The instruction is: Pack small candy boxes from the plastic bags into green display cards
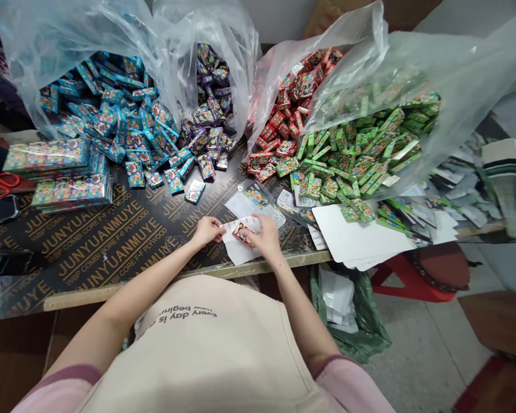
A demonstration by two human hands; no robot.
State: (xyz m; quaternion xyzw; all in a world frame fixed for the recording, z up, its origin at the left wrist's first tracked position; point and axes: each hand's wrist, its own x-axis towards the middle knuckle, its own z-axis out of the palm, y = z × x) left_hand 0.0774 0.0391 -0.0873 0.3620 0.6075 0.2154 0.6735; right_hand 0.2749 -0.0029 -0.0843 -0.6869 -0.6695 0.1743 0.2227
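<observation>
At the front edge of the table, my left hand [209, 231] pinches the left edge of a white sheet [236, 250] with its fingertips. My right hand [264, 236] is closed on a small red printed box [243, 234], held over the same sheet. Just behind the hands lie a clear plastic sleeve with printing [258, 196] and some white paper. A single blue box [195, 191] sits on the table beyond my left hand. Red boxes [266, 166] spill from a bag behind my right hand.
Clear bags of blue boxes [129, 123], purple boxes [212, 115] and green boxes [361, 149] line the back. Wrapped packs [71, 192], red scissors [2, 184] and a phone [0, 211] lie left. White cards [361, 232] overhang the edge right, near a green bin bag [365, 321].
</observation>
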